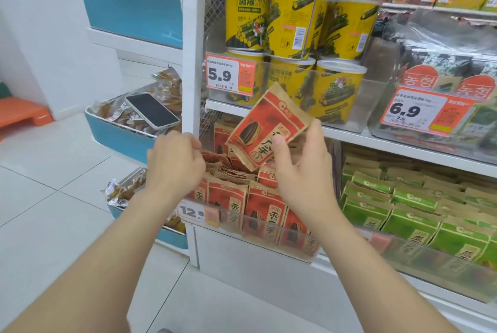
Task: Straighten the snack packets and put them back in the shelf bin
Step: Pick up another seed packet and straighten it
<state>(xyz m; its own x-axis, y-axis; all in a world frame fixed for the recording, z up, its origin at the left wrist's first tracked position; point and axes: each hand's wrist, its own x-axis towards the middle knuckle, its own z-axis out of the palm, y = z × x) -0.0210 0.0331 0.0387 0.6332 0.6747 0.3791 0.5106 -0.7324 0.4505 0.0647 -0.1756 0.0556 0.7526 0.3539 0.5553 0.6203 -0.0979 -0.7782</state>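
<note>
My right hand [301, 171] grips a red and brown snack packet [266, 128] by its lower edge and holds it tilted above the clear shelf bin [269, 235]. The bin holds several matching red packets [258, 206]; the front ones stand upright and those behind lie jumbled. At the bin's left end my left hand [174, 163] reaches in with curled fingers among the packets; whether it holds one is hidden.
Green packets [414, 214] fill the bin to the right. Yellow tubs [293, 23] and seaweed packs [443, 63] stand on the shelf above. A phone [152, 110] lies on wrapped snacks in a blue bin at the left. White floor tiles are below.
</note>
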